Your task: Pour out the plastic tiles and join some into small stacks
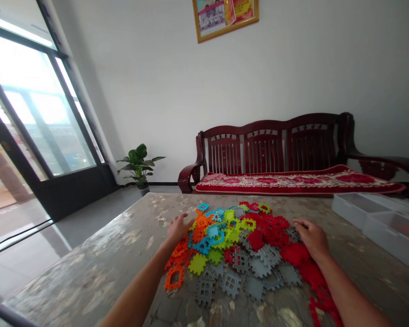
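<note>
A spread pile of flat plastic interlocking tiles with notched edges lies on the table between my hands. Orange tiles (174,277) are on the left, with blue tiles (204,245) and lime green tiles (198,264) beside them. Grey tiles (231,283) fill the near middle, and red tiles (271,228) run down the right. At the pile's left edge, my left hand (180,228) is open, fingers apart beside the orange tiles. My right hand (312,238) is at the right edge by the red tiles, its fingers curled together; whatever they hold, if anything, is hidden.
The patterned stone-look table (122,236) carries the pile. Translucent plastic bins (388,234) stand at its right, one with something reddish inside. Behind are a dark wooden bench (262,150) with a red floral cover (293,180), a potted plant (139,163) and a glass door (51,113).
</note>
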Demonstrator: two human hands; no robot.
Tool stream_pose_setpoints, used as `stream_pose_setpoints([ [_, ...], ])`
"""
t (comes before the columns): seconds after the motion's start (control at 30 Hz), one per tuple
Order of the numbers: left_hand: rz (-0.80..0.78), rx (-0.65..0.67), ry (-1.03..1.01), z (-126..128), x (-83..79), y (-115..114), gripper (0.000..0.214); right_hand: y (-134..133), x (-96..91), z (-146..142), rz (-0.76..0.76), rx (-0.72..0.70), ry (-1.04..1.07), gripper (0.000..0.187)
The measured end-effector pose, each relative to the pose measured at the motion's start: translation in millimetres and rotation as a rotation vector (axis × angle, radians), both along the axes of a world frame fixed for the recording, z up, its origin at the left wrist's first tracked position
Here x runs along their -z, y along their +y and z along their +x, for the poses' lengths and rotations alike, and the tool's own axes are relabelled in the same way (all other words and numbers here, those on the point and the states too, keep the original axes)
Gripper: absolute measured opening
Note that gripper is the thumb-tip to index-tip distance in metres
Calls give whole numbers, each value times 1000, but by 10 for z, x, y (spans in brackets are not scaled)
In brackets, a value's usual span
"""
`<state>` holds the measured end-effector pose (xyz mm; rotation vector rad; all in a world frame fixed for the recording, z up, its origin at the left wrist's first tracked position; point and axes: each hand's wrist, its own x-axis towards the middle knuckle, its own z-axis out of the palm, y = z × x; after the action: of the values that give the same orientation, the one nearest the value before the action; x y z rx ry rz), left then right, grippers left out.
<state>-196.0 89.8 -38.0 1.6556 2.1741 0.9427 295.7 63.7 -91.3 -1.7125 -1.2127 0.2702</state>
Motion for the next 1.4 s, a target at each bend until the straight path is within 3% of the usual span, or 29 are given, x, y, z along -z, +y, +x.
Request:
stream_pose_setpoints([
  [0.13, -79, 113, 62, 159, 45, 55, 57, -25, -17, -20, -2, 1, 8, 43],
  [0.43, -118, 207, -27, 265, 76, 292, 27, -33, -14, -26, -9, 18, 0, 42],
  [0.6, -117, 226, -143, 342, 92, 347, 23, -23, 23, -6, 9, 15, -5, 41],
  [0.73, -111, 292, -251, 433, 11, 342, 28, -32, 30, -1, -16, 1, 5, 44],
  [0.9, -136, 441, -307, 508, -182, 412, 49, -56, 9, -38, 1, 0, 22, 45],
  [1.07, -125, 395, -151, 495, -219, 705, 48, -76, 14, -70, 46, 3, 50, 44],
  [1.13, -141, 333, -44, 484, -154, 840, 43, -82, 21, -70, 53, 27, 46, 46],
  [1.23, -195, 263, 99, 471, -15, 1003, 53, -91, 25, -67, 54, 64, 3, 48],
  [1.4, -233, 282, 250, 445, 121, 1169, 56, -92, 37, -66, 57, 28, -177, 45],
])
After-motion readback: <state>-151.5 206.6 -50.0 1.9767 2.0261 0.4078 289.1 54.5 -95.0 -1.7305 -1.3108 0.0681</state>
